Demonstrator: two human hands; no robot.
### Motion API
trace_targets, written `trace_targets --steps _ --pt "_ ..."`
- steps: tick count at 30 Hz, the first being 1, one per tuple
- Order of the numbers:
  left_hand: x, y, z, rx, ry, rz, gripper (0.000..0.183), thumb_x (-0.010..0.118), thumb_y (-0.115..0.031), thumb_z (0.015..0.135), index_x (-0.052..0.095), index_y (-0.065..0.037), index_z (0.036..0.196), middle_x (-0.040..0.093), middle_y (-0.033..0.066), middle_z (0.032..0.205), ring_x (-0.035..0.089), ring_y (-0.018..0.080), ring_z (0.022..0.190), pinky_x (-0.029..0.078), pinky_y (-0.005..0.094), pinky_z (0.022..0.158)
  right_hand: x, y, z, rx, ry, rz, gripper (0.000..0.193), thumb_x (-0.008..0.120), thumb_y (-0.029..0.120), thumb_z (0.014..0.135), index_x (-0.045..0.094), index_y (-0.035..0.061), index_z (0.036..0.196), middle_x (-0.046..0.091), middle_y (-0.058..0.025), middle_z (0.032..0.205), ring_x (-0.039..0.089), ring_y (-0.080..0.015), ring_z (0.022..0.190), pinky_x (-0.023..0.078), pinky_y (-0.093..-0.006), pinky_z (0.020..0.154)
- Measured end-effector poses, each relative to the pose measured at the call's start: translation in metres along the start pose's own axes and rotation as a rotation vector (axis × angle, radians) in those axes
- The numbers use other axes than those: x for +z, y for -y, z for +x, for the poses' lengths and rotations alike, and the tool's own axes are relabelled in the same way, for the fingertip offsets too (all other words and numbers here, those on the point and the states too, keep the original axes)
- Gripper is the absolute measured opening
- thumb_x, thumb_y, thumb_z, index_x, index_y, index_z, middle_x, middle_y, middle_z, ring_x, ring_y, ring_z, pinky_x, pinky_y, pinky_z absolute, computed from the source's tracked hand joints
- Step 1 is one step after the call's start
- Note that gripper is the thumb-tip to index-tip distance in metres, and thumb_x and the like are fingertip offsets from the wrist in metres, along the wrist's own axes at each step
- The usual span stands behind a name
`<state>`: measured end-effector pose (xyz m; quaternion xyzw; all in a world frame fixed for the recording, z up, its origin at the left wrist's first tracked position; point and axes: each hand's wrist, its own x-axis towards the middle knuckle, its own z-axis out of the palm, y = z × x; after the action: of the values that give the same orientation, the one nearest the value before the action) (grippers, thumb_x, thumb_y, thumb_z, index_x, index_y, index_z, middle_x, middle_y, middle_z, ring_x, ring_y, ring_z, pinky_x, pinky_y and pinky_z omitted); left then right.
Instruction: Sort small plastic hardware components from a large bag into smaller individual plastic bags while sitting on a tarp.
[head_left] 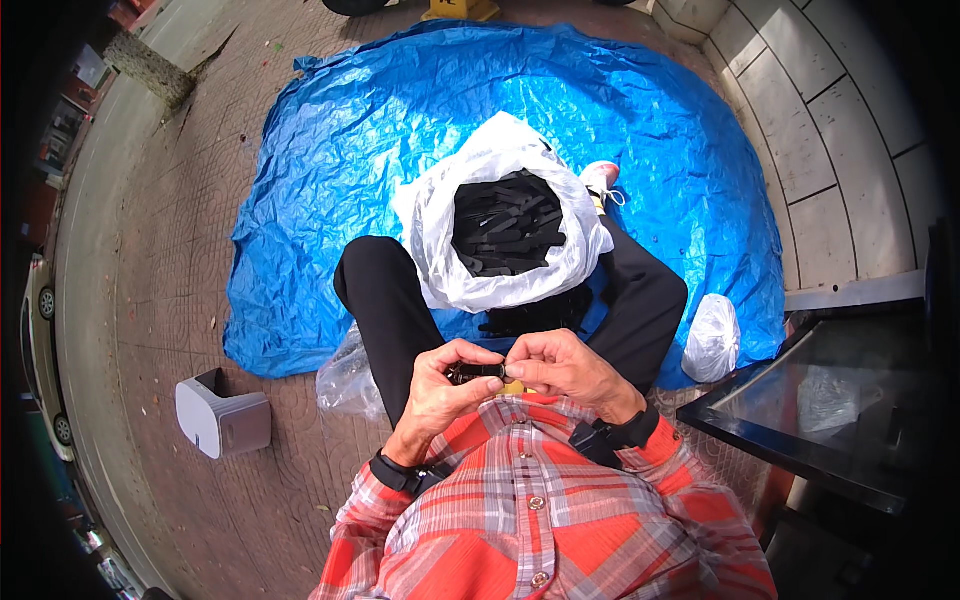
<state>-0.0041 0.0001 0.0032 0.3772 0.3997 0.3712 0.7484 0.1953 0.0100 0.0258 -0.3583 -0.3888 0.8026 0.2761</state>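
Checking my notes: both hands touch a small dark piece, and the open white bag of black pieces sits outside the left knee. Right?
No: the head view shows the white bag between the legs; the left hand, right hand and dark piece are as stated.

Your shirt [470, 520] is matt woven cloth; your trousers [385, 290] look smooth and dull. The dark piece [475, 371] you hold has a glossy sheen. Your open bag [428, 215] is thin, crinkled plastic, its strips [508, 222] matt, the tarp [330, 150] shiny, wrinkled plastic.
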Motion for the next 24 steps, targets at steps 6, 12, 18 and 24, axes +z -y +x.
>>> trace_targets --steps 6,12,18,24 --pt "0.006 -0.002 -0.002 0.105 -0.055 0.091 0.022 0.072 -0.002 0.070 0.063 0.001 0.090 0.063 0.0044 0.079 0.055 0.0044 0.065 0.044 0.0168 0.057 0.001 -0.003 0.002 0.010 0.013 0.046 0.021 0.056 0.021 0.088 0.056 0.0010 0.083 0.050 0.0033 0.065 0.041 -0.0010 0.054 0.030 -0.0167 0.046" --pt "0.004 -0.002 0.001 0.042 -0.064 0.066 0.023 0.073 -0.002 0.068 0.061 0.001 0.087 0.061 0.0037 0.076 0.054 0.0055 0.064 0.043 0.0183 0.057 0.000 -0.001 0.000 0.031 -0.014 -0.044 0.018 0.055 0.019 0.088 0.055 0.0014 0.084 0.050 0.0037 0.064 0.042 -0.0007 0.054 0.031 -0.0166 0.047" --pt "0.010 0.000 -0.002 0.049 -0.087 -0.084 0.017 0.072 -0.002 0.071 0.062 -0.001 0.086 0.059 0.0001 0.070 0.048 0.0015 0.053 0.036 0.0156 0.046 0.009 0.011 0.003 -0.001 -0.032 -0.109 0.015 0.054 0.015 0.086 0.055 0.0002 0.082 0.049 0.0025 0.065 0.041 -0.0020 0.056 0.032 -0.0189 0.048" --pt "0.005 -0.009 0.019 0.077 -0.377 0.164 0.013 0.068 -0.003 0.074 0.061 0.000 0.086 0.057 -0.0002 0.066 0.046 0.0024 0.052 0.036 0.0166 0.045 0.027 0.014 0.020 -0.627 -0.630 -1.269 0.022 0.063 0.016 0.076 0.055 0.0026 0.092 0.053 -0.0125 0.089 0.051 -0.0285 0.083 0.039 -0.0381 0.071"
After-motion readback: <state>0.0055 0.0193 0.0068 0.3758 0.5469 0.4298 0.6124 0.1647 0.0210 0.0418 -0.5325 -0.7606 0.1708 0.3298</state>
